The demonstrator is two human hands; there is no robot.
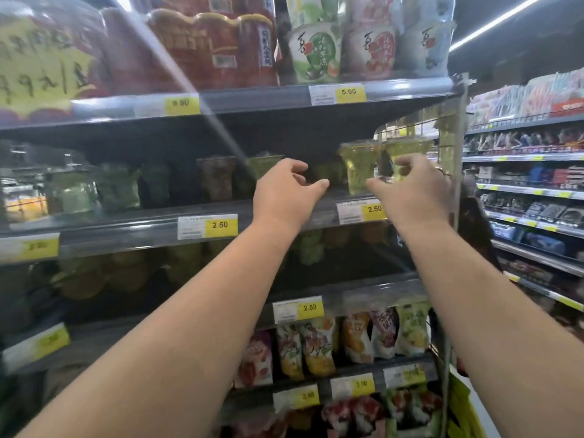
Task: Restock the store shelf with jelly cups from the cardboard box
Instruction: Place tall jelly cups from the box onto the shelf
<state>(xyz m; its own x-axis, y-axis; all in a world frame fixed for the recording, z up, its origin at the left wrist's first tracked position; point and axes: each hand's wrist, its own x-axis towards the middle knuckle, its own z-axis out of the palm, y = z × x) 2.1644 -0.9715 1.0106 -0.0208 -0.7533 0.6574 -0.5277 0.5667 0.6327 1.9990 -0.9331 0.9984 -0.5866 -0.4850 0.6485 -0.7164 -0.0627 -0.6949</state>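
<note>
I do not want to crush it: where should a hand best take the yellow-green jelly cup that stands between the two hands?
Likely by the narrow lower body of the jelly cup, from the front: it stands upright and its wide rim sits close under the upper shelf.

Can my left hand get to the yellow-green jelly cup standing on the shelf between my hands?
Probably yes. Your left hand is empty, just left of the yellow-green jelly cup and level with it, and the cup's front looks unobstructed.
</note>
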